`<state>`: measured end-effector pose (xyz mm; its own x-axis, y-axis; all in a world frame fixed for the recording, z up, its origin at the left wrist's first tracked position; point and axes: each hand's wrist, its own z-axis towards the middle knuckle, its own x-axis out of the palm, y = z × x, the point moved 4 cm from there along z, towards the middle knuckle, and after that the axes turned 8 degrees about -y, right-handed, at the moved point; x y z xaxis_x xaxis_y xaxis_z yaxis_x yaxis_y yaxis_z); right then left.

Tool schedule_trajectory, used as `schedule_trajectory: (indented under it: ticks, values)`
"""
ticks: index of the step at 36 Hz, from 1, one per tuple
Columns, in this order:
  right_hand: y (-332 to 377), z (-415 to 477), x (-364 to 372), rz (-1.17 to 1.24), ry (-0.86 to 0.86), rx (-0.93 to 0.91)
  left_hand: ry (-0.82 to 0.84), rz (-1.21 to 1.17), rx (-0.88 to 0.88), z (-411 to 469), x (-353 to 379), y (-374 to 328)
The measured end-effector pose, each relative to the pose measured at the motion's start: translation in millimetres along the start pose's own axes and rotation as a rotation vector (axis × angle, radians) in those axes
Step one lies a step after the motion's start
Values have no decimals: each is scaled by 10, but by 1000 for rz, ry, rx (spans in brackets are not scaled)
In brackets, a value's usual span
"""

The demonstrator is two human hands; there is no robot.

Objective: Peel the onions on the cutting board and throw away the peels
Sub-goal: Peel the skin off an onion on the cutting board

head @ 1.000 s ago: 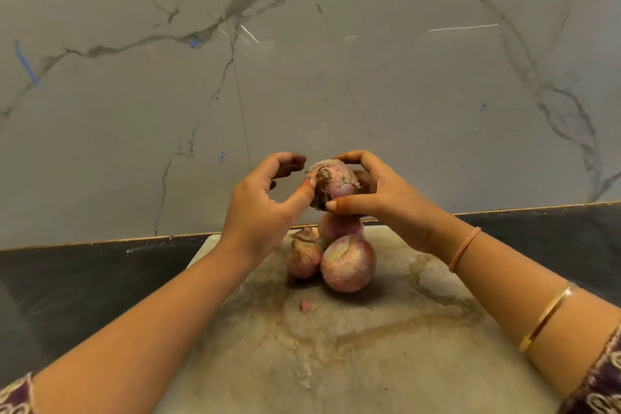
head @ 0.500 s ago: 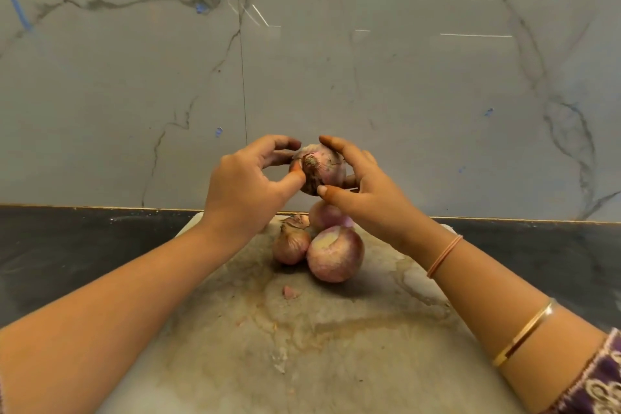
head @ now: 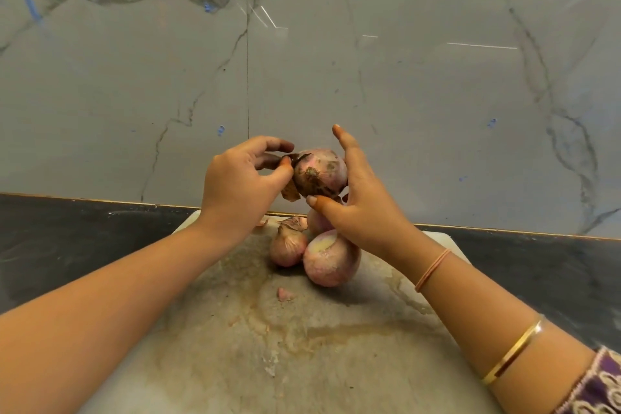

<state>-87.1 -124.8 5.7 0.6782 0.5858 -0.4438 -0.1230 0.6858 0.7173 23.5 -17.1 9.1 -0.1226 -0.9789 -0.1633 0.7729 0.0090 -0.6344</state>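
Note:
I hold a pink onion (head: 322, 171) in the air above the stained cutting board (head: 302, 346), root end toward me. My right hand (head: 363, 208) grips it from the right, thumb under it and forefinger raised straight. My left hand (head: 238, 185) pinches a flap of dry brown peel (head: 290, 191) at the onion's left side. Three more onions lie on the board below: a small one (head: 289, 245) with papery skin, a larger one (head: 331, 260) beside it, and one (head: 316, 222) behind, partly hidden by my right hand.
A small pink peel scrap (head: 284, 294) lies on the board in front of the onions. The board rests on a dark countertop (head: 67, 245) that meets a grey marble wall (head: 302, 60) just behind it.
My left thumb and fingers have closed on a peel flap and pulled it away from the onion's left side. My right forefinger has lifted off the onion.

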Motion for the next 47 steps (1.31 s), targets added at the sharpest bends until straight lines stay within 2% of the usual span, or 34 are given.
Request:
schedule_trajectory:
  ticks: [7, 11, 17, 21, 24, 27, 32, 35, 38, 43, 47]
  values:
    - [20, 16, -55, 168, -35, -10, 6, -255, -246, 15, 34, 56]
    - [27, 9, -54, 276, -25, 18, 14, -323, -306, 19, 50, 88]
    - [-56, 55, -121, 439, -75, 108, -26, -74, -154, 77, -35, 115]
    - [-133, 80, -154, 561, -100, 185, 101, 138, -157, 94, 3, 238]
    - [-162, 85, -145, 590, -102, 210, 208, 191, -174, 49, 68, 266]
    - [-162, 87, -132, 585, -96, 211, 216, 226, -113, 45, 83, 210]
    - [-127, 64, -139, 434, -116, 141, 98, 148, 53, 53, 30, 18]
    - [-105, 55, -129, 362, -128, 88, 20, 84, 209, 44, -15, -84]
    - [-78, 50, -124, 291, -140, 33, -3, 56, 316, 25, -27, -132]
    - [-58, 43, -136, 266, -143, 15, 14, 4, 317, 15, -18, -140]
    - [-47, 48, -144, 282, -144, 29, 27, -48, 246, 28, 6, -118]
